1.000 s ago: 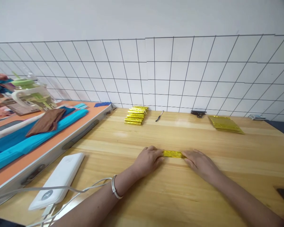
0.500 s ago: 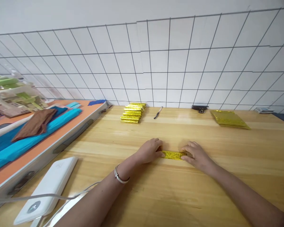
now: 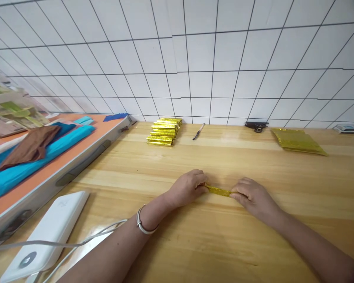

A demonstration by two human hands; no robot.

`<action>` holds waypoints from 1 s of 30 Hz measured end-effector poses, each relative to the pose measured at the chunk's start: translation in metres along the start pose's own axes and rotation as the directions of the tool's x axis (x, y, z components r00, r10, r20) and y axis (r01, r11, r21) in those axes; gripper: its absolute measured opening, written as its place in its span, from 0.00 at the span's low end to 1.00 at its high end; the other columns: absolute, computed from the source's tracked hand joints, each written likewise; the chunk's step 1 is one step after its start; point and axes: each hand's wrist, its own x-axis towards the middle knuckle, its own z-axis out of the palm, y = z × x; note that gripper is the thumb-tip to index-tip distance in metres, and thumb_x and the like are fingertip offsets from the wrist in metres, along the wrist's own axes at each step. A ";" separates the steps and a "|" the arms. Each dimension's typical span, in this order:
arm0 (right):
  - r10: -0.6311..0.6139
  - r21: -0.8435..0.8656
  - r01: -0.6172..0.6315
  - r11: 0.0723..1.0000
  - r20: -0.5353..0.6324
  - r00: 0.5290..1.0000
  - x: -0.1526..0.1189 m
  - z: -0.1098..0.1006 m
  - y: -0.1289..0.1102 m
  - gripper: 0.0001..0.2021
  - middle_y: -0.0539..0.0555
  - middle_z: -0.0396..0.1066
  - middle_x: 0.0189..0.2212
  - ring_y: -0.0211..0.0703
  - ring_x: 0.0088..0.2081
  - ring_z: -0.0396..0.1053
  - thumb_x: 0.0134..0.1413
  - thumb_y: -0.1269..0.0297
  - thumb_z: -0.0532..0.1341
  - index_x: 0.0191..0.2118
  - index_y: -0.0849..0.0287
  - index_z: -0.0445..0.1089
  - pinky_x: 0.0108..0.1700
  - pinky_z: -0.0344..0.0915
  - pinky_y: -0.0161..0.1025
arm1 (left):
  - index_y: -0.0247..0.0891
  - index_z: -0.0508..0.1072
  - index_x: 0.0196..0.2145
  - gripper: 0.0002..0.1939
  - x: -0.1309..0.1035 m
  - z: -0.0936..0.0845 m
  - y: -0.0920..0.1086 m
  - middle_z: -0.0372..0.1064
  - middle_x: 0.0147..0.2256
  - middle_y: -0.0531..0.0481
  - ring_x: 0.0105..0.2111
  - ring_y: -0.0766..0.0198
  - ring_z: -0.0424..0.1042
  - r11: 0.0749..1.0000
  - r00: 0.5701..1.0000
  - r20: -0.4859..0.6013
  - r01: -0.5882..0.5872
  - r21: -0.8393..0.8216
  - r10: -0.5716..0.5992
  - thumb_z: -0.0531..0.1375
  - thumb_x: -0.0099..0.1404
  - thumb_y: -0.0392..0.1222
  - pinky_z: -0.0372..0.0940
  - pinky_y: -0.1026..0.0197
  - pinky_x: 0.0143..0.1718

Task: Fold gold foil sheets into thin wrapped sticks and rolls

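A narrow folded strip of shiny gold foil paper [image 3: 220, 191] stretches between my two hands, near the middle of the wooden table. My left hand [image 3: 188, 186] pinches its left end between thumb and fingers; a silvery bangle circles that wrist. At the other end, my right hand [image 3: 250, 195] grips the strip the same way. The fingers cover both ends of the foil. Further back, against the tiled wall, lies a row of similar folded gold foil pieces [image 3: 162, 133]. A flat stack of gold foil sheets [image 3: 299, 141] rests at the back right.
A pen [image 3: 198, 132] and a black clip-like object [image 3: 256, 125] lie along the back. To the left, a raised orange board [image 3: 85, 143] carries blue and brown crepe paper [image 3: 31, 147]. A white power bank [image 3: 47, 236] with cables occupies the front left.
The foil strip now looks narrower and slightly tilted, and my fingers have closed more tightly on its ends. The view has tipped downward a little.
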 end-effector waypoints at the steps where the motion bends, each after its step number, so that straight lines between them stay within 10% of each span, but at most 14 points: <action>1: -0.019 -0.019 0.019 1.000 -0.027 0.999 0.000 0.001 -0.001 0.11 0.52 0.65 0.24 0.42 0.30 0.61 0.59 0.62 0.52 0.29 0.58 0.67 0.34 0.57 0.39 | 0.37 0.69 0.34 0.05 0.000 0.000 0.001 0.63 0.31 0.50 0.34 0.64 0.63 0.999 1.000 0.002 -0.018 0.028 0.018 0.54 0.63 0.38 0.57 0.65 0.34; 19: -0.091 -0.150 0.104 0.983 0.090 0.992 0.003 0.004 -0.024 0.15 0.53 0.68 0.24 0.43 0.29 0.64 0.62 0.63 0.47 0.31 0.59 0.68 0.35 0.58 0.40 | 0.40 0.69 0.41 0.11 0.003 0.004 0.036 0.69 0.31 0.50 0.32 0.64 0.66 0.963 0.988 0.080 -0.150 0.225 0.135 0.49 0.66 0.37 0.53 0.60 0.36; 30: 0.066 -0.005 -0.066 0.998 0.102 0.993 0.000 -0.003 -0.010 0.14 0.50 0.70 0.26 0.40 0.29 0.66 0.61 0.60 0.48 0.35 0.55 0.70 0.32 0.59 0.35 | 0.37 0.66 0.31 0.13 -0.002 -0.001 0.019 0.67 0.29 0.50 0.28 0.65 0.67 0.994 0.996 0.084 0.026 0.105 -0.034 0.46 0.68 0.43 0.56 0.66 0.30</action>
